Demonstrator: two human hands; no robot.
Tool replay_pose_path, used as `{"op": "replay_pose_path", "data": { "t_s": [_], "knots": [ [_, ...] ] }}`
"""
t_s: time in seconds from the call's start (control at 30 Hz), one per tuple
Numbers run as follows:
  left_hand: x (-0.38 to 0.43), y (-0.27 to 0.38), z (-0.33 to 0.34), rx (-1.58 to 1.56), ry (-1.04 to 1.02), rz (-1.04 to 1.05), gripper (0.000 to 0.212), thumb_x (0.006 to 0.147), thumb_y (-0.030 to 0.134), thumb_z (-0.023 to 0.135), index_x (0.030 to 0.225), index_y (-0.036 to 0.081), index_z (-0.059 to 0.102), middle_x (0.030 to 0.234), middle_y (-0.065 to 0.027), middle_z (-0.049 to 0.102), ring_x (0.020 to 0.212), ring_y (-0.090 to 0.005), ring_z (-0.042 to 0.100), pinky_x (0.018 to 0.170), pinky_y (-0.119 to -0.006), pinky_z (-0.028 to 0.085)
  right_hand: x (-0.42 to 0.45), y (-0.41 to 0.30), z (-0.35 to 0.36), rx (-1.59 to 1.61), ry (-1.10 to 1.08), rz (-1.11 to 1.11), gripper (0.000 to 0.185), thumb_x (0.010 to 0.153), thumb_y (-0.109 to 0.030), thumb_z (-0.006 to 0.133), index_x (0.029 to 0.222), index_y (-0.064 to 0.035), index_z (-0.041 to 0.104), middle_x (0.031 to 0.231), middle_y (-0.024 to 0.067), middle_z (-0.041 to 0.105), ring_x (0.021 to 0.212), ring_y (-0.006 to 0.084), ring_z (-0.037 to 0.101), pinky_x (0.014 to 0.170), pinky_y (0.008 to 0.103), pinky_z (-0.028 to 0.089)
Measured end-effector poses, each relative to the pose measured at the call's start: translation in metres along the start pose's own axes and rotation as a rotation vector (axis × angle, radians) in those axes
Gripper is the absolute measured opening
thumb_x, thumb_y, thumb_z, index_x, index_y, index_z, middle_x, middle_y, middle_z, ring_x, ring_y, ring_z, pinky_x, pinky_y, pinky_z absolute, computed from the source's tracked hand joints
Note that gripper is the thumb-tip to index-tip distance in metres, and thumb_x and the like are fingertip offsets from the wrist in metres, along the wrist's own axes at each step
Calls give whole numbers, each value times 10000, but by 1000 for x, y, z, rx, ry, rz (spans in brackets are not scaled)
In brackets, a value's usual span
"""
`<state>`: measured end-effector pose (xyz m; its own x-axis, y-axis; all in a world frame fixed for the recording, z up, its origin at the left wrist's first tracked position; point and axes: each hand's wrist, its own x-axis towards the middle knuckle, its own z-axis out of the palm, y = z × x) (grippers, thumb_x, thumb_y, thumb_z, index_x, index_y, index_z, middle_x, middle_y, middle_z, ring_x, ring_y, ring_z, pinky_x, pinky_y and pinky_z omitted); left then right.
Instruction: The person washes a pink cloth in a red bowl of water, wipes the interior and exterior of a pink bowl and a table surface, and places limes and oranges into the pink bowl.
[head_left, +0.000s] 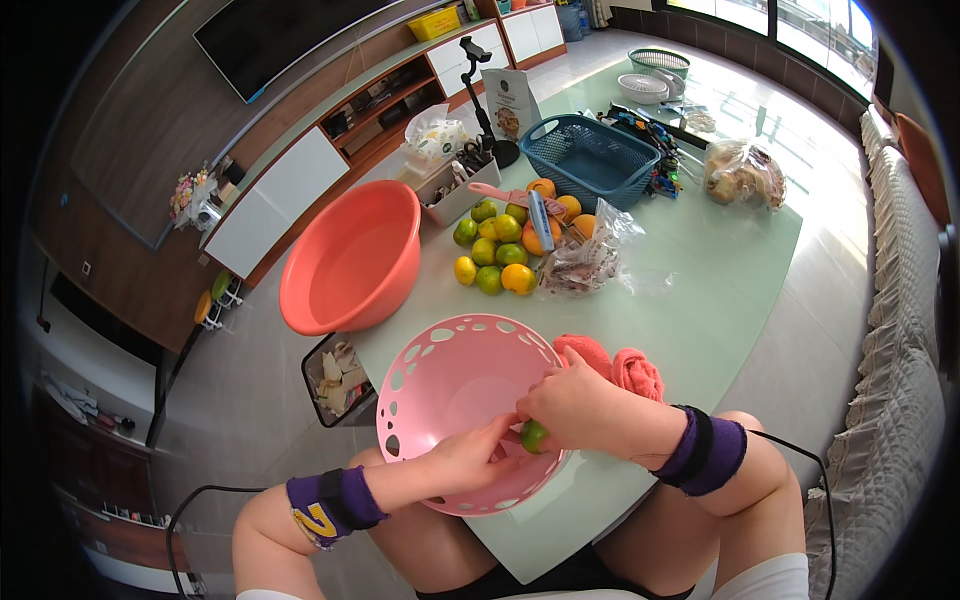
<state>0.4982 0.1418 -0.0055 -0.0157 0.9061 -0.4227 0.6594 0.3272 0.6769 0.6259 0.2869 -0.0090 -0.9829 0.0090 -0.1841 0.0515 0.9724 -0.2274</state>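
A pink plastic bowl (450, 367) with pebble-shaped holes around its rim rests at the near corner of the table, directly before me. Above its right side, my right hand (574, 405) holds a green citrus fruit (534, 436), partly covered by its fingers. My left hand (476, 456) reaches over the bowl from the near left, its fingertips close beside the fruit. Whether those fingertips grip anything is hidden. Just beyond my right hand lie rolled coral-red cloths (636, 373). Several green and orange citrus fruits (495, 251) sit in a pile farther back.
A coral basin (349, 259) stands left, above a waste bin (337, 386). A pink-handled tool (487, 193), a blue-grey tool (540, 220) and a crumpled plastic bag (585, 262) lie at the fruit pile. Behind are a blue basket (592, 169), phone stand (484, 105) and filled bag (742, 176).
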Motion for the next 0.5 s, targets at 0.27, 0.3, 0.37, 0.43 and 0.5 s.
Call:
{"op": "replay_pose_path", "data": {
  "t_s": [0.27,0.3,0.37,0.43,0.5],
  "knots": [
    [16,21,-81,225,243,93,250,837,145,591,1070,59,620,951,-84,658,786,-181,642,710,-306,509,24,57,-48,553,500,55,220,773,-176,628,979,-100,645,915,92,664,880,257,630,836,390,480],
    [24,23,-94,244,294,108,224,840,137,586,1041,52,635,923,-82,664,768,-180,643,699,-303,509,34,66,-45,558,589,108,240,768,-153,629,999,-87,634,931,101,663,863,262,634,796,360,495],
    [48,27,-115,317,382,133,200,845,138,586,1010,44,644,897,-81,667,739,-176,646,682,-300,509,48,82,-34,551,693,175,262,762,-131,629,1018,-74,624,948,109,662,845,267,639,755,331,511],
    [78,15,-132,349,422,142,195,846,144,589,1001,40,645,893,-83,667,728,-173,648,675,-300,509,64,93,-21,520,752,183,260,754,-136,612,1009,-94,628,923,116,655,847,289,628,748,370,501],
    [105,4,-137,407,438,117,195,827,186,602,984,81,647,919,-83,663,805,-220,643,707,-347,503,80,103,-9,486,765,198,280,747,-139,613,1025,-102,625,924,123,643,859,298,620,754,386,497]
  ]
}}
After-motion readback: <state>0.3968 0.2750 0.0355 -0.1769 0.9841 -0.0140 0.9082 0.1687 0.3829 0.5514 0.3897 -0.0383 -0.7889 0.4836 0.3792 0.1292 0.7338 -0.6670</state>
